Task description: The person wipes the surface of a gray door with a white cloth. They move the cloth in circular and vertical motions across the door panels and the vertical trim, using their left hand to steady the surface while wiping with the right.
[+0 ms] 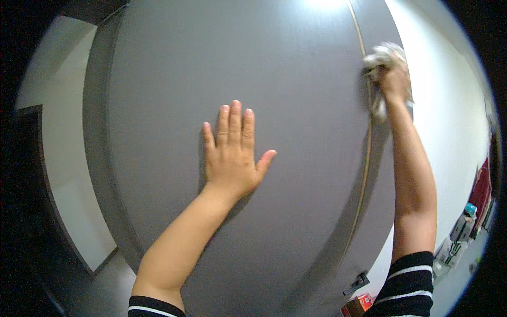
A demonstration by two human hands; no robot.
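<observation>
A grey door (296, 174) fills the middle of the head view, with a thin gold strip (365, 158) running down its right part. My left hand (231, 153) lies flat on the door's surface, fingers stretched and thumb out to the side. Up at the right, my right hand (395, 82) grips a crumpled whitish cloth (390, 53) near the gold strip and the door's right edge. The cloth is smeared by motion, and part of it hangs below the hand. Some of the right hand's fingers are hidden by the cloth.
A dark door handle (357, 283) sticks out low on the right, above a brown and red box (364, 302). White wall (438, 95) borders the door on the right. Several items, including a dark red cloth (481, 185), are at the far right. A dark doorway (37, 211) stands at left.
</observation>
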